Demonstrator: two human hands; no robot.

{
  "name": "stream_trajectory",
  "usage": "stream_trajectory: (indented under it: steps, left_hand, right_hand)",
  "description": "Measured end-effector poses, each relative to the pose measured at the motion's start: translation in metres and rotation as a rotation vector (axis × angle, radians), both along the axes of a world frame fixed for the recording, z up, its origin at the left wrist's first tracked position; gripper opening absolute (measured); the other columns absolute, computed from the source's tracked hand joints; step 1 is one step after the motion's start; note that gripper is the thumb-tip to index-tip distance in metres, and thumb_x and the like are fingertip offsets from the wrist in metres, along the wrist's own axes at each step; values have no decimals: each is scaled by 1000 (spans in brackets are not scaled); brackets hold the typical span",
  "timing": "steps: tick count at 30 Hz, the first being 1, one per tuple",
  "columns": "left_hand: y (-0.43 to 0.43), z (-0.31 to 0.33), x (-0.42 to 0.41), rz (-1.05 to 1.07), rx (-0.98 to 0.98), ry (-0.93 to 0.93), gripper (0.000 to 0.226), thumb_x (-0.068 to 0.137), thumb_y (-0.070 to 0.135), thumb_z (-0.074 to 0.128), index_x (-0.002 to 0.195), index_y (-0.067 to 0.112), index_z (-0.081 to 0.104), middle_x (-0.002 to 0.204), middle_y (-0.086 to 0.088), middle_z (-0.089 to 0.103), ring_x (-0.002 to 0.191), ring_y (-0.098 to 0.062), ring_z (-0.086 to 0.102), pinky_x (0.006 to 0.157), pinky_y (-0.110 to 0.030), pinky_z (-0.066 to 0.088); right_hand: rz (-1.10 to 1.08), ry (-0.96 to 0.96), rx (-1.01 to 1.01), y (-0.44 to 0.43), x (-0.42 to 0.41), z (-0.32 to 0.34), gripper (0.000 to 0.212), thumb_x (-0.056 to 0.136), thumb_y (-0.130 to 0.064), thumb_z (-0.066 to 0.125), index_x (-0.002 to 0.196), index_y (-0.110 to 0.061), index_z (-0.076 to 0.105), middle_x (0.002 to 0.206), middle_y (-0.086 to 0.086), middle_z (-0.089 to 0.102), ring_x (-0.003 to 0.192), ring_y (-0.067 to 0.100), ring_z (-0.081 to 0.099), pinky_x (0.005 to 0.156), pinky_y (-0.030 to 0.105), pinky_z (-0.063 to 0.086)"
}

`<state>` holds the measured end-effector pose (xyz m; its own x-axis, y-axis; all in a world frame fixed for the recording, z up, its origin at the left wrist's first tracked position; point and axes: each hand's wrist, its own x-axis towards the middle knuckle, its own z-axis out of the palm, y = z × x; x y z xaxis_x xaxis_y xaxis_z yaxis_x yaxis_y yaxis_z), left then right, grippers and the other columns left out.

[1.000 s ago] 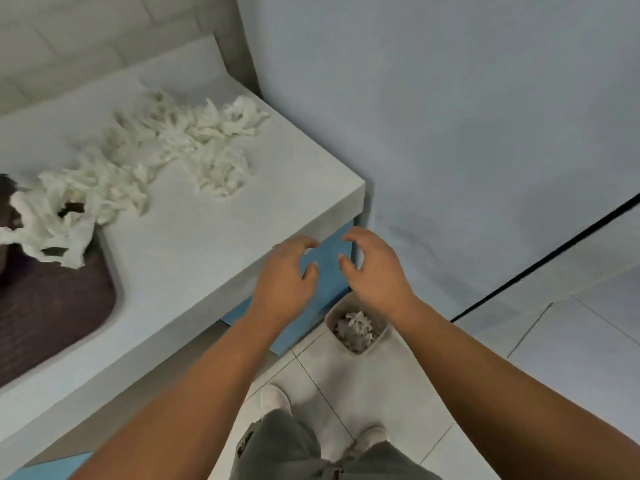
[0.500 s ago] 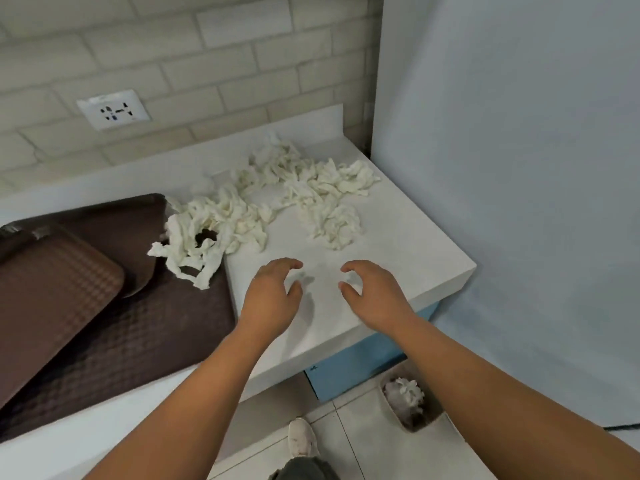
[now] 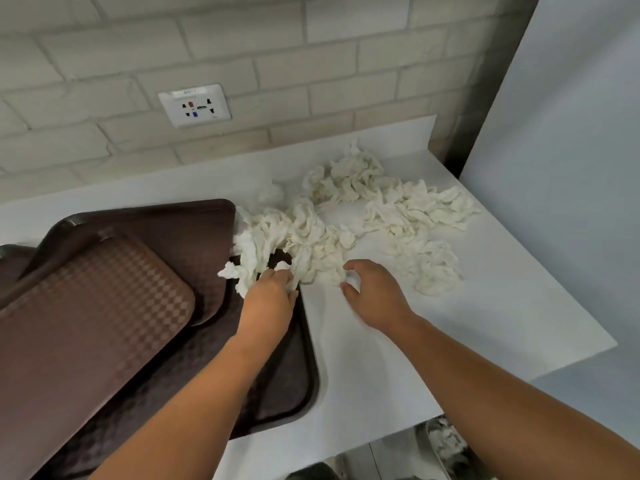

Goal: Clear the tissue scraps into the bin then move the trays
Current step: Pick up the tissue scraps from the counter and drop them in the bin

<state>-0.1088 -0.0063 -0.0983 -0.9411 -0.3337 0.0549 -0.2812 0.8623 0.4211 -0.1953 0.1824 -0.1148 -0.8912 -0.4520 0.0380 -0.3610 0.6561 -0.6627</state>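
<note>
Leans over a white counter [image 3: 450, 323] with both bare arms stretched forward. Digs the left hand [image 3: 272, 299] into the near-left end of the tissue scraps [image 3: 311, 233], fingers [image 3: 277, 275] curled down among the white strands and gripping a clump, right where the pile spills over the far right corner of the dark brown tray [image 3: 287, 375]. Holds the right hand [image 3: 375, 294] just beside it over the bare counter, palm down, fingers hooked like a claw and thumb set apart, at the pile's near edge; cannot tell whether anything sits in that grasp, though a speck of white shows between thumb and forefinger. Finds the other scraps strewn in a loose band across the counter toward the back right corner, near the pale blue panel [image 3: 571, 168]. Sees the trays stacked at left: a lighter checkered tray [image 3: 86, 306] on top, the dark brown one under it, a rear tray [image 3: 166, 223] behind. Glimpses the bin [image 3: 423, 445] below the counter's front edge at lower right, white tissue inside. Faces a pale brick wall [image 3: 311, 81] with a socket [image 3: 194, 105].
</note>
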Motion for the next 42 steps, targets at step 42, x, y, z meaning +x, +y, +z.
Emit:
stream_trajectory:
  steps: [42]
  left_hand:
    - [108, 192, -56, -203, 1522, 244, 15, 92, -3, 45, 80, 6, 46, 58, -9, 53, 68, -25, 60, 84, -52, 57]
  right_hand:
    - [-352, -300, -566, 126, 14, 98, 30, 85, -28, 45, 90, -3, 60, 65, -7, 52, 56, 11, 45, 58, 24, 36]
